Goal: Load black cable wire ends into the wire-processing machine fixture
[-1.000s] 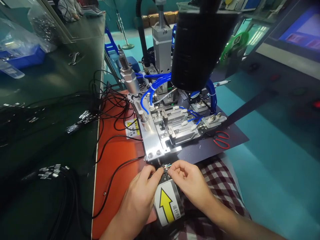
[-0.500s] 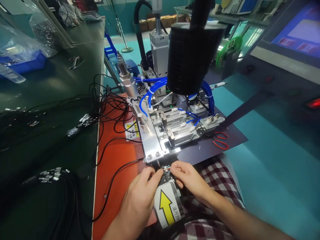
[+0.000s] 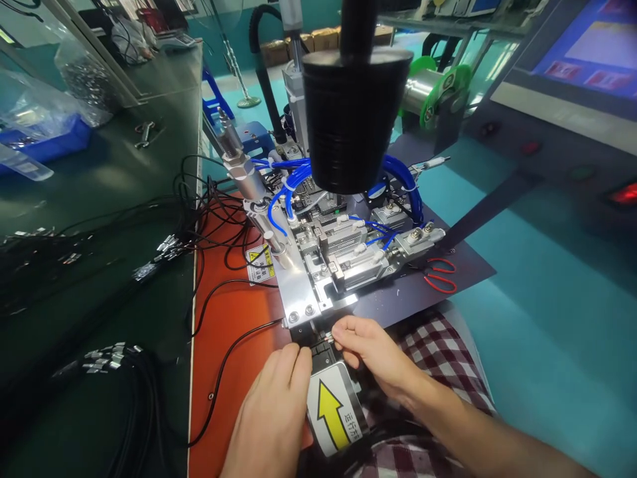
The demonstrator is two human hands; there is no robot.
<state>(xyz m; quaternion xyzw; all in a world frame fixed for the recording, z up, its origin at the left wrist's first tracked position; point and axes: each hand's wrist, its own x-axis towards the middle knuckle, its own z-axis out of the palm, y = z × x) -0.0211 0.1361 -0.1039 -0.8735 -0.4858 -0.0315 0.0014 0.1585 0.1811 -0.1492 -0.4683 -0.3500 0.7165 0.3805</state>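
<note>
My right hand (image 3: 371, 352) pinches the stripped end of a thin cable (image 3: 329, 337), its small coloured wires at the slot in the front of a metal fixture (image 3: 318, 292). My left hand (image 3: 276, 405) rests with fingers together beside a black block (image 3: 321, 352) under that slot, touching its left side. A plate with a yellow arrow label (image 3: 332, 411) sits between my hands. A black cable (image 3: 233, 345) runs from the fixture over the orange mat (image 3: 229, 372).
A large black cylinder (image 3: 355, 113) hangs over the fixture with blue air hoses (image 3: 288, 186). Red scissors (image 3: 440, 275) lie to the right. Bundles of black cables with metal plugs (image 3: 107, 352) cover the dark green bench at left. A blue bin (image 3: 44, 139) stands far left.
My left hand has drawn back from the wire tips and now lies beside the black block. My right hand has pushed the cable end slightly forward toward the slot. The camera tilted.
</note>
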